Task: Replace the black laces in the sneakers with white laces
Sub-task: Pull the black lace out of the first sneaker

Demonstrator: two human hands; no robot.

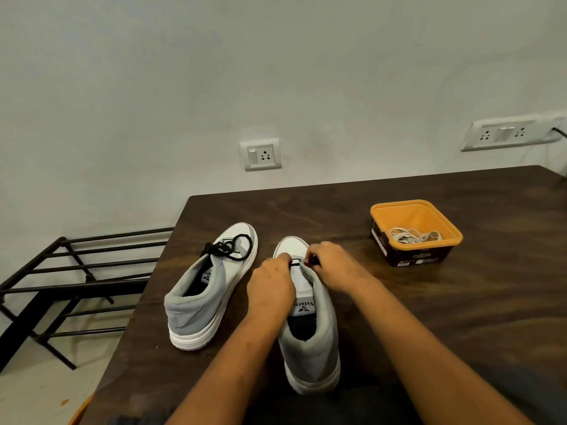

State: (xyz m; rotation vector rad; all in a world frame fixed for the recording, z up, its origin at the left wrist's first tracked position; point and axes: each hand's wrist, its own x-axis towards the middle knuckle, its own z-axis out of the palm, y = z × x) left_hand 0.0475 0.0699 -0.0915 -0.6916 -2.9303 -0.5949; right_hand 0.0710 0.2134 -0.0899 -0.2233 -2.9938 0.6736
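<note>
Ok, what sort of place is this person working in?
Probably a room in a home: a dark wooden table pushed against a plain painted wall with socket plates, and a black metal shoe rack beside it.

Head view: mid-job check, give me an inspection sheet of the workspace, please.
Surface: dark wooden table, against the wall.
Job's things: sneaker on the left, black lace tied; sneaker in front, one black strand left near the toe; white laces in orange tub.
Clutter: nothing seen.
Grippers: left hand and right hand both pinch the strand.
Cables: dark cable by the socket strip, far right.
Surroundings: wall socket; black metal rack beside the table.
</note>
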